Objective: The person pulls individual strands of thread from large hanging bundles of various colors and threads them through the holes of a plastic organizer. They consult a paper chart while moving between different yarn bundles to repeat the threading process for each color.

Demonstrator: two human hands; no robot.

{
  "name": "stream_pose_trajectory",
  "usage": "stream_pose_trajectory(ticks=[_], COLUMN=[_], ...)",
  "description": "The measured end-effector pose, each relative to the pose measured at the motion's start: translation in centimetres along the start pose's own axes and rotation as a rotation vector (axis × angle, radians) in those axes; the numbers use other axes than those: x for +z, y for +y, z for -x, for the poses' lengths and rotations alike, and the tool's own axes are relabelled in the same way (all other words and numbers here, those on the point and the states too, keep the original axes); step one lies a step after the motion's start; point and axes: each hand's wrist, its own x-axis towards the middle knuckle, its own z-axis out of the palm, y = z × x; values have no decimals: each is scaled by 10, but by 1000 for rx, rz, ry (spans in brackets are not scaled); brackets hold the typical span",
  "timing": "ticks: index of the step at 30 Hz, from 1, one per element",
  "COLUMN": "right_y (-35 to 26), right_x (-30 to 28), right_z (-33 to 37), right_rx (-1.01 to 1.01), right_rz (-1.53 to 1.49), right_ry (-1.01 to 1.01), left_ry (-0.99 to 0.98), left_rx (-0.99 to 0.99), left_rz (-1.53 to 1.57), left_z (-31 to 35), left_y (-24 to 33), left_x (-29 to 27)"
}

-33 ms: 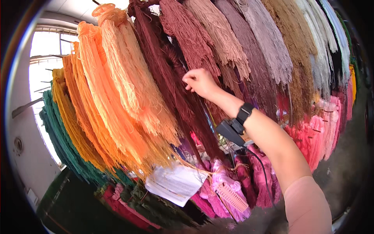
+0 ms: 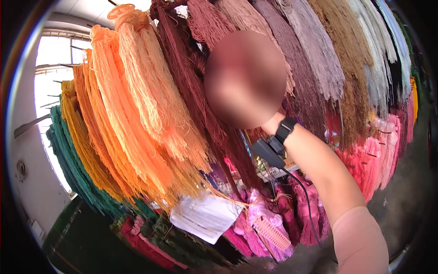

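My right arm reaches up from the lower right. A round blurred patch covers my right hand [image 2: 244, 98], so its fingers and anything in them are hidden. The hand is in front of a dark maroon skein [image 2: 191, 89] and a dusty rose skein [image 2: 209, 27]. Whether it touches either yarn I cannot tell. On the wrist sits a black band [image 2: 285, 130] with a black box-shaped device [image 2: 268, 152], from which a cable [image 2: 305, 188] hangs. My left hand is out of view.
Peach skeins [image 2: 137, 91], orange, mustard and green skeins [image 2: 75, 155] hang at left; mauve, grey, brown [image 2: 342, 59] and white ones at right. Lower down are a printed paper sheet [image 2: 207, 217], pink skeins [image 2: 264, 210] and coral skeins [image 2: 367, 160]. Metal rods [image 2: 34, 123] jut out by the window.
A blurred patch now covers my right hand, whose fingers showed curled together in the earlier frame. The arm and the hanging yarn have hardly shifted.
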Motion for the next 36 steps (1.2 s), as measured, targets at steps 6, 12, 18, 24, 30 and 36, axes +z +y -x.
stream_pose_trajectory(ticks=[6,12,18,24,30,36], right_y=[-3,-8,2,12,19,14], right_x=[-5,-24,-30,-25,-20,-11], right_z=[-73,-106,-75,-58,-42,-41], right_rx=[-502,-708,-609,-550,-450,-439], right_rz=[240,498,440,470,549,512], right_ry=[237,18,-194,-170,-214,-130], left_ry=[40,117,167,115,149,126], left_rx=[68,28,-28,-76,-32,-98], left_rz=[35,7,68,86,128,141], left_z=[-26,-29,-25,-33,-35,-31], left_y=[21,19,13,13,8,6], left_x=[7,11,18,16,21,21])
